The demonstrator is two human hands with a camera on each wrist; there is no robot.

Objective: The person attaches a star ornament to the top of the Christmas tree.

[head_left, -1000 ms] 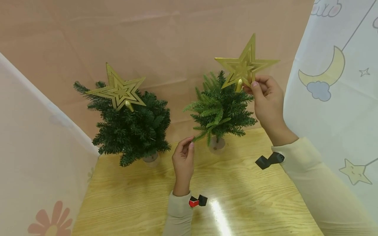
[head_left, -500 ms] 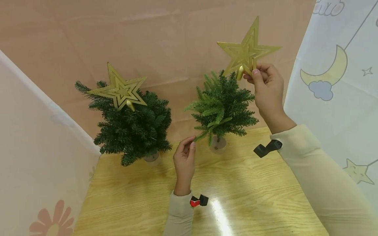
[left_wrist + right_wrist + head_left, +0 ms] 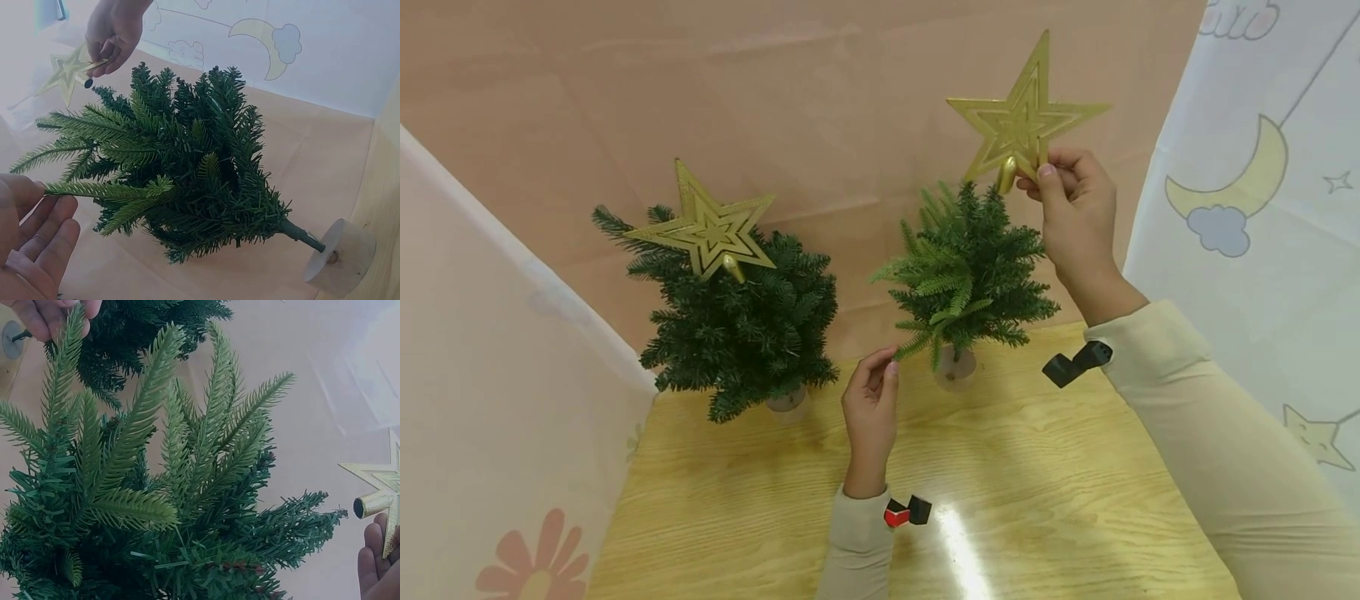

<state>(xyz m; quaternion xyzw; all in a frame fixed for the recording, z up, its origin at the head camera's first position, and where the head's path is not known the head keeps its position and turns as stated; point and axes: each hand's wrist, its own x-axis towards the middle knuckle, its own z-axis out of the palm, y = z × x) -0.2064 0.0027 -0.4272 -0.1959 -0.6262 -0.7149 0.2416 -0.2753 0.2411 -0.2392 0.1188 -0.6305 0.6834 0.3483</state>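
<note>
My right hand (image 3: 1081,212) pinches a gold star tree topper (image 3: 1018,125) by a lower point, holding it just above the top of the small artificial Christmas tree (image 3: 977,267) on the right. The topper's hollow socket (image 3: 369,505) shows in the right wrist view, with its open end apart from the branches. My left hand (image 3: 871,408) pinches the tip of a light green branch (image 3: 94,189) low on the tree's left side. A round wooden base (image 3: 340,257) carries this tree.
To the left, a second, darker Christmas tree (image 3: 745,333) has another gold star (image 3: 711,232) on its top. Both trees stand on a wooden table (image 3: 737,500) before a pink cloth backdrop (image 3: 850,100). Printed white cloths (image 3: 1232,333) hang at the sides.
The right hand has raised the star topper up from the right tree's top, then shifted it slightly left. The left hand keeps its pinch on the branch tip.
</note>
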